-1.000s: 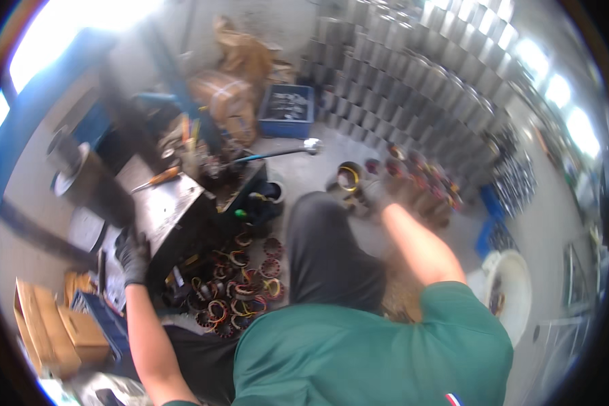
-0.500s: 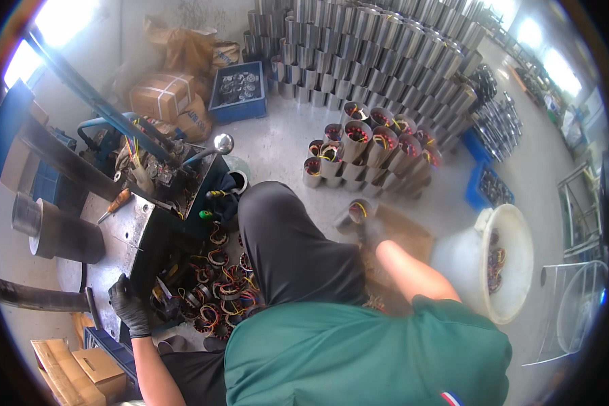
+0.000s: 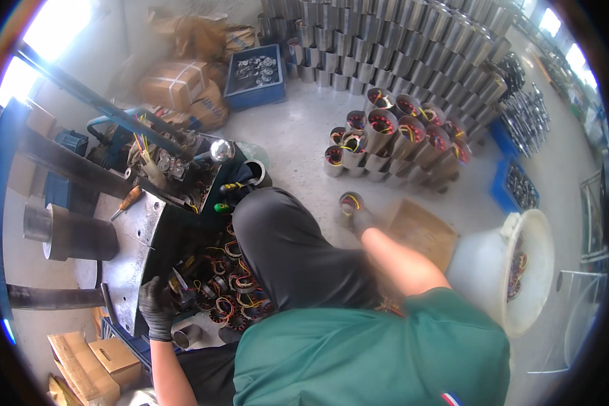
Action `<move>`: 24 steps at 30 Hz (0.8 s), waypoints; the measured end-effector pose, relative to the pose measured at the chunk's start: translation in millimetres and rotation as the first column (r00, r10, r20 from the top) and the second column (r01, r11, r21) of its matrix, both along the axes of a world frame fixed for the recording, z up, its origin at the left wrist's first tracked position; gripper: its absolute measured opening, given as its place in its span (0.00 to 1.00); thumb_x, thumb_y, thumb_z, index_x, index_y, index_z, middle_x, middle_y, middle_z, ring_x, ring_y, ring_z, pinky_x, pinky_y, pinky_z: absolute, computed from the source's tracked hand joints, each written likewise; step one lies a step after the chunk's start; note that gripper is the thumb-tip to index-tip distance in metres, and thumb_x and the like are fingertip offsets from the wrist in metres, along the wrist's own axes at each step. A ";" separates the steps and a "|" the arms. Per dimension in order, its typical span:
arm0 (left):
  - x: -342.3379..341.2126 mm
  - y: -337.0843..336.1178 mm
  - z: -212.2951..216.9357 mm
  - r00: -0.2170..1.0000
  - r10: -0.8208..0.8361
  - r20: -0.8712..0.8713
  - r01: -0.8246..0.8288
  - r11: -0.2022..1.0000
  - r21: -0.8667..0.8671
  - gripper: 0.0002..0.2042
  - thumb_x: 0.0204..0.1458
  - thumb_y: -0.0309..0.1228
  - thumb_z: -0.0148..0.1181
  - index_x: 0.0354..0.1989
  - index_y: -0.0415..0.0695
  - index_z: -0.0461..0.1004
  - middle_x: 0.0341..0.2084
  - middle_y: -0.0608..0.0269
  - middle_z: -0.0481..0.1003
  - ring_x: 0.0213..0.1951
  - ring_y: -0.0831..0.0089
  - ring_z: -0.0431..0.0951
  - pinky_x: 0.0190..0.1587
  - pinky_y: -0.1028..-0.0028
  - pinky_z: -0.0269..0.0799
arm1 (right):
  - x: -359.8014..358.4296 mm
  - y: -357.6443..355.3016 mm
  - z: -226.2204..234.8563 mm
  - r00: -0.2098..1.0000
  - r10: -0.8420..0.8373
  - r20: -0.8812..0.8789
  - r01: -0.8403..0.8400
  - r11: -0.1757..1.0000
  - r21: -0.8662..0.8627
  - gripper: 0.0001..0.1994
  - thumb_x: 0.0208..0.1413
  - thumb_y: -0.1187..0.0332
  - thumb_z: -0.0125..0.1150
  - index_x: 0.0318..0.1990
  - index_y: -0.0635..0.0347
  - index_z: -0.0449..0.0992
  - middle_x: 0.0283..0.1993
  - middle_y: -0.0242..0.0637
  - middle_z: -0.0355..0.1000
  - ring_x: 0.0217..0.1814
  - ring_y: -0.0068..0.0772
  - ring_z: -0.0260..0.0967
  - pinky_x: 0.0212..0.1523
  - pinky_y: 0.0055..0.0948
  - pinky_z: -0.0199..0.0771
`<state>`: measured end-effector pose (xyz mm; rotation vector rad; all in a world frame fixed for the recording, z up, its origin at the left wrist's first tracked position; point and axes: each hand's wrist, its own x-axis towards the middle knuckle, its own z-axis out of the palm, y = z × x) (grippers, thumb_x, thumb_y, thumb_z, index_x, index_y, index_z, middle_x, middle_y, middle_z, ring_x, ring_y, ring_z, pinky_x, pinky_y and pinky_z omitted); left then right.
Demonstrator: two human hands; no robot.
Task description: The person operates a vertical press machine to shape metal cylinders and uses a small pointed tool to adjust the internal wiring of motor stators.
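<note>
From the head: a tube [image 3: 346, 215] in the right hand [image 3: 365, 220], just past the knee [image 3: 271, 211] and low over the floor [image 3: 304, 145]. Held by its side, with fingers bent round it; too blurry to tell how tight. No telling, either, if touching the floor. Inside the tube, yellow wires [image 3: 351, 200]. At the edge of the bench [image 3: 134, 230], the left hand [image 3: 157, 310], gloved, with fingers curled. Nothing clear to see in it; no way to tell how far closed.

Could slip and drop, from a weak hold or a smooth glove. Could bump the wired tubes [image 3: 379, 144] farther out, from too wide a swing, and knock some down, being packed so close. Could snag a wire, from a rim or finger in the way.

Underneath, pale grey ground, a bit shiny, with a brown board [image 3: 423, 233] flat near the right hand, then a big white tub [image 3: 477, 254]. Beside the bench, a heap of coils [image 3: 227, 298] with bright wires. On the bench, a screwdriver [image 3: 130, 198]. Farther off, a blue bin [image 3: 254, 97] of small metal parts, a brown box [image 3: 172, 84], and tall rows of bare tubes [image 3: 386, 51].
</note>
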<state>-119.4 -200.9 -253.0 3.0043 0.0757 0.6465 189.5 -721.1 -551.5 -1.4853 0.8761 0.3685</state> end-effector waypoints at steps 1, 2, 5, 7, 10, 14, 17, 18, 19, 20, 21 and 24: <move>-6.3 14.8 2.9 0.996 0.073 0.055 -0.072 0.997 -0.010 0.16 0.55 0.24 0.63 0.53 0.42 0.78 0.39 0.50 0.77 0.42 0.49 0.79 0.48 0.56 0.76 | 7.5 10.9 -0.3 1.000 -0.002 -0.014 0.002 0.999 0.034 0.12 0.59 0.69 0.57 0.51 0.54 0.76 0.20 0.37 0.72 0.15 0.33 0.69 0.14 0.37 0.66; -13.6 30.0 6.1 0.983 0.146 0.109 -0.145 0.989 -0.022 0.15 0.56 0.25 0.63 0.53 0.41 0.77 0.39 0.49 0.77 0.42 0.49 0.79 0.48 0.56 0.76 | 15.7 26.7 -1.2 1.000 0.016 -0.021 -0.015 0.999 0.044 0.12 0.59 0.69 0.57 0.51 0.54 0.76 0.20 0.37 0.72 0.15 0.33 0.69 0.14 0.37 0.66; -4.4 47.8 10.7 0.945 0.316 0.083 -0.299 0.938 -0.175 0.14 0.63 0.28 0.58 0.54 0.37 0.77 0.43 0.48 0.79 0.45 0.54 0.80 0.53 0.60 0.75 | 44.4 46.4 -29.3 0.987 0.086 -0.135 -0.096 0.993 -0.074 0.12 0.58 0.67 0.58 0.48 0.59 0.77 0.20 0.42 0.75 0.16 0.40 0.74 0.17 0.40 0.72; 5.1 62.0 9.6 0.913 0.397 0.100 -0.351 0.885 -0.306 0.13 0.66 0.32 0.55 0.52 0.36 0.76 0.40 0.50 0.78 0.39 0.60 0.77 0.48 0.61 0.74 | 65.0 69.2 -45.3 0.989 0.048 -0.140 -0.058 0.996 -0.068 0.12 0.58 0.66 0.58 0.47 0.61 0.77 0.21 0.44 0.76 0.17 0.41 0.75 0.18 0.41 0.73; -16.2 102.7 2.0 0.818 0.575 0.000 -0.531 0.756 -0.384 0.15 0.65 0.31 0.56 0.54 0.36 0.78 0.40 0.50 0.82 0.42 0.63 0.81 0.50 0.64 0.76 | 86.4 140.2 -41.6 0.984 -0.120 -0.129 0.144 0.969 0.202 0.14 0.59 0.66 0.57 0.43 0.70 0.79 0.28 0.52 0.79 0.25 0.47 0.82 0.24 0.45 0.84; 30.5 75.0 -6.2 0.796 0.604 0.044 -0.557 0.759 -0.339 0.14 0.67 0.34 0.57 0.54 0.38 0.78 0.31 0.55 0.80 0.27 0.73 0.75 0.34 0.69 0.74 | 151.9 146.3 -74.3 0.911 -0.406 -0.076 0.413 0.888 0.202 0.13 0.58 0.71 0.55 0.44 0.72 0.79 0.35 0.52 0.81 0.30 0.48 0.84 0.26 0.45 0.86; 16.1 68.6 0.9 0.759 0.639 0.123 -0.588 0.755 -0.289 0.15 0.67 0.35 0.57 0.54 0.38 0.77 0.28 0.56 0.79 0.26 0.72 0.74 0.34 0.68 0.73 | 179.3 191.9 -62.1 0.914 -0.382 -0.139 0.407 0.859 0.312 0.13 0.62 0.68 0.53 0.49 0.65 0.77 0.38 0.44 0.80 0.30 0.40 0.82 0.29 0.41 0.85; 14.5 62.4 7.4 0.750 0.650 0.123 -0.603 0.748 -0.278 0.15 0.67 0.35 0.57 0.54 0.38 0.77 0.28 0.56 0.79 0.26 0.72 0.74 0.34 0.68 0.73 | 188.0 202.8 -59.1 0.932 -0.330 -0.150 0.361 0.883 0.299 0.11 0.66 0.66 0.52 0.50 0.57 0.76 0.39 0.36 0.80 0.33 0.35 0.80 0.35 0.41 0.85; 27.6 52.5 8.3 0.745 0.664 0.063 -0.619 0.724 -0.305 0.18 0.67 0.40 0.56 0.54 0.37 0.76 0.34 0.52 0.79 0.34 0.63 0.77 0.42 0.64 0.74 | 205.4 190.8 -68.8 0.917 -0.393 -0.071 0.398 0.882 0.253 0.15 0.64 0.64 0.55 0.51 0.66 0.76 0.38 0.43 0.81 0.30 0.41 0.82 0.29 0.41 0.85; 38.2 48.2 6.2 0.740 0.673 0.001 -0.635 0.699 -0.329 0.22 0.67 0.46 0.55 0.53 0.35 0.75 0.40 0.48 0.80 0.43 0.54 0.80 0.50 0.60 0.74 | 222.4 175.9 -77.7 0.893 -0.450 0.011 0.438 0.875 0.209 0.20 0.62 0.63 0.58 0.52 0.74 0.76 0.36 0.51 0.82 0.26 0.46 0.83 0.22 0.41 0.85; 33.4 51.6 4.1 0.740 0.672 0.015 -0.634 0.705 -0.317 0.23 0.67 0.47 0.53 0.53 0.36 0.75 0.42 0.45 0.79 0.46 0.50 0.79 0.53 0.57 0.72 | 232.8 181.9 -76.5 0.910 -0.412 -0.047 0.414 0.899 0.145 0.21 0.63 0.58 0.60 0.50 0.72 0.78 0.36 0.50 0.82 0.26 0.46 0.83 0.23 0.39 0.86; 19.9 67.9 -8.4 0.765 0.642 0.046 -0.628 0.760 -0.169 0.24 0.67 0.48 0.52 0.53 0.37 0.75 0.42 0.45 0.80 0.45 0.50 0.79 0.51 0.57 0.73 | 263.0 178.2 -73.8 0.908 -0.410 -0.092 0.420 0.890 0.178 0.25 0.65 0.51 0.59 0.46 0.72 0.80 0.33 0.51 0.82 0.28 0.48 0.84 0.26 0.37 0.86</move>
